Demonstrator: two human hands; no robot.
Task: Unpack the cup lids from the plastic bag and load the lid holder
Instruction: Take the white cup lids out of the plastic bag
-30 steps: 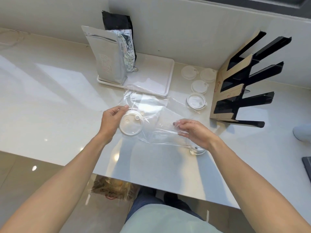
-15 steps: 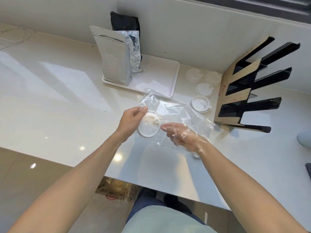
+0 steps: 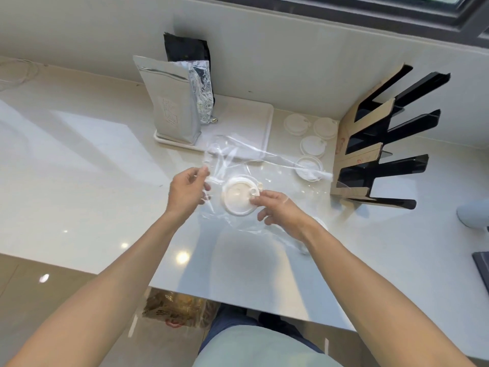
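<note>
White cup lid (image 3: 239, 196), round, matte plastic with a raised rim and a small sip tab, sits inside the clear plastic bag (image 3: 246, 165), held just above the counter (image 3: 87, 165). Right hand (image 3: 281, 209) is reaching into the bag, fingertips pinched on the lid's right edge by the tab. Left hand (image 3: 186, 192) pinches the bag's crinkled film just left of the lid, fingers narrow. Bag is thin, glossy and wrinkled, trailing right of the lid toward the lid holder (image 3: 375, 144). Holder: cardboard front, black slanted slots, well right of the lid. Four loose lids (image 3: 311, 145) lie flat behind and right of the held lid, just beside the holder. White tray (image 3: 251, 115) behind it carries a silver foil pouch (image 3: 172, 102). Counter is pale, polished and reflective, with open room left of the lid.
</note>
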